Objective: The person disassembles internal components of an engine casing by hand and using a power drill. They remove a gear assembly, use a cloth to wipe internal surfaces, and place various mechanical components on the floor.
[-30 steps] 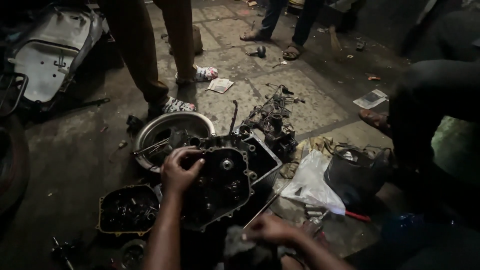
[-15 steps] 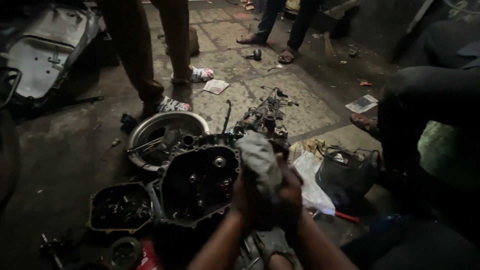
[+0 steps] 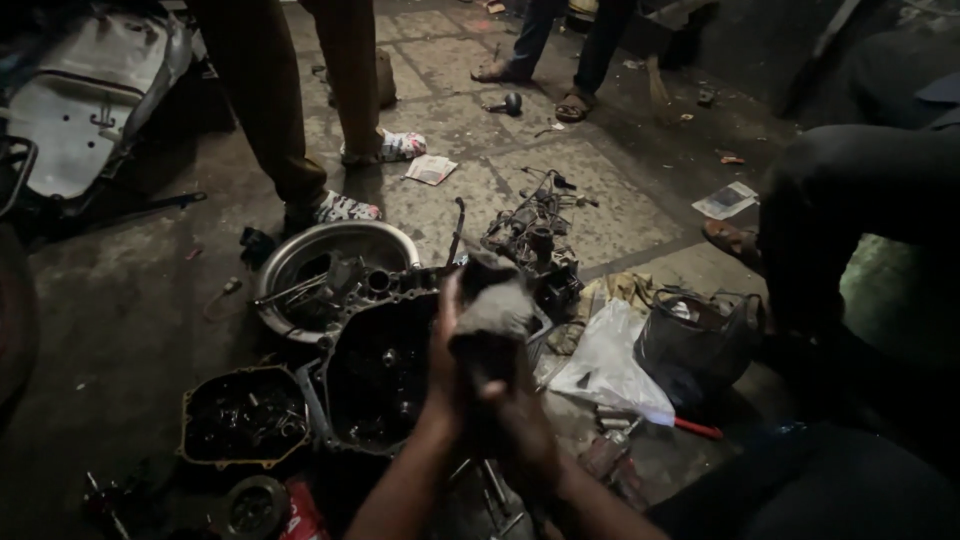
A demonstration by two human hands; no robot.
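Observation:
Both my hands are clasped together around a grey rag point(image 3: 492, 305), held up above a dark, greasy engine case point(image 3: 372, 372) that lies open on the floor. My left hand point(image 3: 446, 368) wraps the rag from the left. My right hand point(image 3: 522, 420) grips it from below and the right. The rag's top sticks out above my fingers. My fingers hide the rest of the rag.
A metal basin point(image 3: 385, 240) with parts sits behind the case, and a black engine cover point(image 3: 245, 415) lies to its left. An engine assembly point(image 3: 535, 240), a clear plastic bag point(image 3: 605, 365) and a black bag point(image 3: 695, 335) are on the right. Two people's legs point(image 3: 270, 110) stand behind; another person's knee point(image 3: 860, 190) is at right.
My left hand left the engine case and joined my right hand. Both now hold the rag, brought up over the case.

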